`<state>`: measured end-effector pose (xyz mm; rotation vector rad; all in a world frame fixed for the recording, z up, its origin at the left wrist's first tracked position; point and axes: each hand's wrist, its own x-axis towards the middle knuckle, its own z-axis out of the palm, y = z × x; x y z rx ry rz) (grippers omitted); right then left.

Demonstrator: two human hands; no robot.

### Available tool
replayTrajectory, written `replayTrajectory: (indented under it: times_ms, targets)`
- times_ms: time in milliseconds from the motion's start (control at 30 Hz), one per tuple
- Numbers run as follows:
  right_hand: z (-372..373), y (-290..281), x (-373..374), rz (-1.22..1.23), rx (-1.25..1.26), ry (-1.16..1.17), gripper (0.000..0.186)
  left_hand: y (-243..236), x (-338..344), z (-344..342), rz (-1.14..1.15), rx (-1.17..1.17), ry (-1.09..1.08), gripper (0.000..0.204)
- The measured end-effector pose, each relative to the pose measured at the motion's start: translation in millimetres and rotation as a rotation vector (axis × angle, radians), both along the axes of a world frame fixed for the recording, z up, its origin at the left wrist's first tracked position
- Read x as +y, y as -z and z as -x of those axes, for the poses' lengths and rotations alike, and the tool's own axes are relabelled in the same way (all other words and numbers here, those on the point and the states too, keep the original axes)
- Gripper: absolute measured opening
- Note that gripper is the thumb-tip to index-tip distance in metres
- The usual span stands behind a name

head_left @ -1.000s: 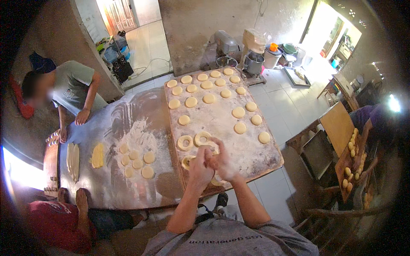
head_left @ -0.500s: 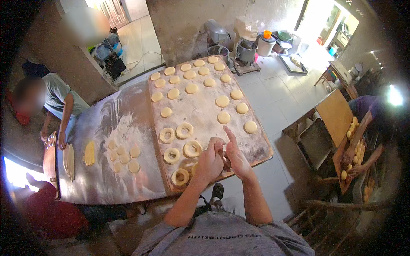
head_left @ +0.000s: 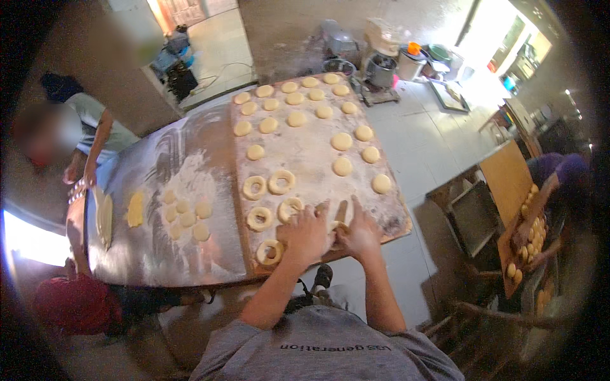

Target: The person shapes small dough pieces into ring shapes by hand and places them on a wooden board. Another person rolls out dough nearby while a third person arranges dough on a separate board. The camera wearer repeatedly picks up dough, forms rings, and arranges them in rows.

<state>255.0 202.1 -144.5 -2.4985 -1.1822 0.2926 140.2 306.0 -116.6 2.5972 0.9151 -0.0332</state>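
Observation:
Low over the near edge of the floured board (head_left: 305,146), my two hands meet around a dough ring (head_left: 339,226), only part of which shows. My left hand (head_left: 306,235) grips it from the left, its knuckles hiding some of the dough behind. From the other side my right hand (head_left: 361,235) has its thumb side against the ring, fingers pointing away from me. Just left of my hands lie several shaped rings, among them one dough ring (head_left: 290,209) partly covered by my left fingers. Farther up the board sit several flat dough rounds (head_left: 297,119).
Left of the board, a floured metal table (head_left: 210,260) carries small dough pieces (head_left: 186,219) and a yellow slab (head_left: 135,209). Two co-workers stand at its far left. On the right another person handles buns on a wooden board (head_left: 505,184). Mixers (head_left: 381,70) stand by the wall.
My hands have parted slightly and lowered toward the board, and a dough ring now shows between them. The view has shifted a little. The right-hand co-worker's arms have moved over the buns.

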Motion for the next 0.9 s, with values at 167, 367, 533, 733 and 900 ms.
replayTrajectory:
  times_ms: [167, 367, 533, 733, 900]
  targets:
    - [29, -33, 37, -0.044, 0.069, -0.031, 0.068, -1, 27, 53, 0.173, -0.234, -0.182, 0.063]
    - [137, -1, 210, -0.121, 0.347, -0.721, 0.022, 31, 96, 196, 0.287, -0.335, -0.699, 0.048]
    - [208, 43, 314, 0.084, 0.073, -0.668, 0.034, 38, 122, 272, 0.297, -0.308, -0.850, 0.045]
    - [225, 26, 318, 0.102, 0.588, -0.703, 0.031, 69, 167, 291, 0.602, -0.601, -0.915, 0.039]
    - [226, 1, 291, -0.213, 1.149, -0.677, 0.040, 15, 193, 298, 0.400, -0.814, -0.653, 0.032]
